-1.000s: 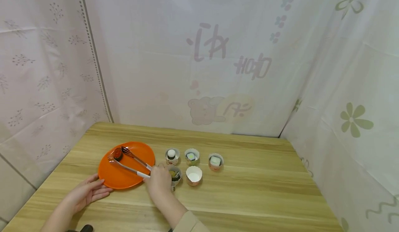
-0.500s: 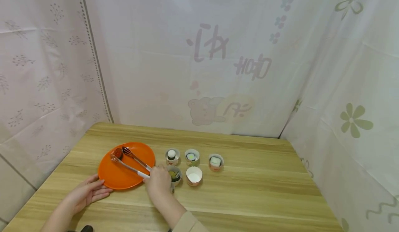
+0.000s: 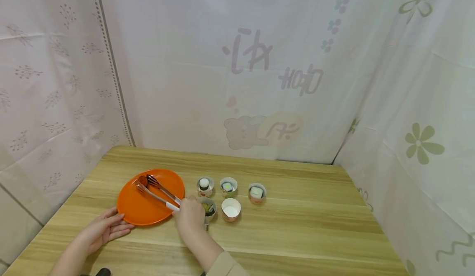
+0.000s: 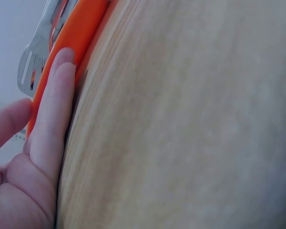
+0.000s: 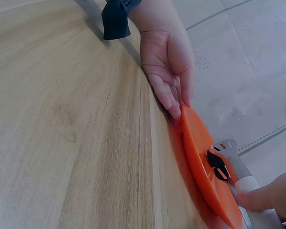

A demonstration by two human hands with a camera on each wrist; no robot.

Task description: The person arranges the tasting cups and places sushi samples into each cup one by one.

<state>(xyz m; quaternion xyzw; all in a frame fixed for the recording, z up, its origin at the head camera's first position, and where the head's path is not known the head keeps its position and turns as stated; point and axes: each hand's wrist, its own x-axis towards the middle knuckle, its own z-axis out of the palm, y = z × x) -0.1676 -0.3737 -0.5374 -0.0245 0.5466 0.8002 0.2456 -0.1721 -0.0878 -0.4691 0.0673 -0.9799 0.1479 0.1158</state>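
Observation:
On the left of the table lies an orange plate [image 3: 142, 214]. My left hand [image 3: 105, 230] holds its near-left rim, thumb at the top edge and straight fingers along the underside. My right hand [image 3: 190, 216] grips metal tongs [image 3: 157, 197] with white grips and slotted ends, reaching over the plate from the right. Between the tong ends sits a piece of roe sushi [image 3: 142, 181], red on top with a dark wrap, partly covered by the near tong arm. In the right wrist view, the thumb [image 5: 260, 198] presses on the white grip.
Right of the plate stand several paper cups. A white-topped piece [image 3: 204, 184], a flower-marked piece [image 3: 227, 186] and a pale block [image 3: 256, 192] sit in separate cups. One front cup [image 3: 231, 210] shows its white inside; another [image 3: 211, 218] is partly behind my right hand.
The near tong arm has moved right, toward the far arm, and the gap between the ends is narrower. The roe sushi has shifted slightly right. My left hand and the plate stay put.

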